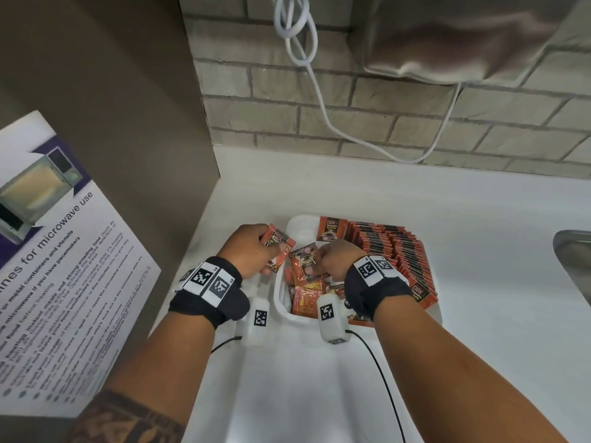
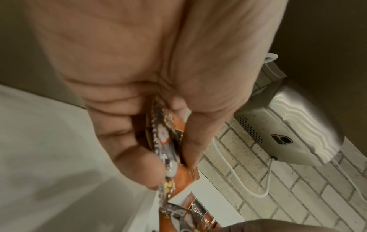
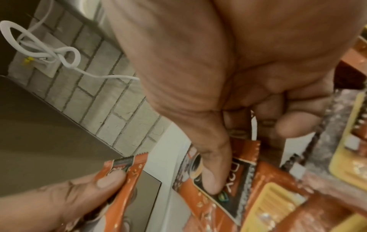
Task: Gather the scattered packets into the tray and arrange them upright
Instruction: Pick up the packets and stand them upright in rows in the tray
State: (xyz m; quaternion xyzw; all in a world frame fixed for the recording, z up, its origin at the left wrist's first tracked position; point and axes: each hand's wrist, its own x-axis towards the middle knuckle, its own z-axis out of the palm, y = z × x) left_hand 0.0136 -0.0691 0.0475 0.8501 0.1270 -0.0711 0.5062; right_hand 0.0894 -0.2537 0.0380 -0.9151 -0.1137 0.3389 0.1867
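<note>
- Packets (image 1: 277, 247) are pinched in the left hand (image 1: 246, 251); the stack can fan out and slip.
- One packet (image 1: 305, 262) is pinched by the right hand (image 1: 337, 257) over the tray (image 1: 281, 302); the upright row (image 1: 393, 251) can be knocked down.

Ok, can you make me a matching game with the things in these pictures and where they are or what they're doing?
Things:
1. left hand
2. right hand
3. neat row of packets
4. white cable

Places or states:
A. stands upright along the right side of the tray
B. hangs against the brick wall
C. grips a bunch of packets just left of the tray
D. pinches a loose packet over the pile in the tray

Pairs: 1-C, 2-D, 3-A, 4-B
</note>
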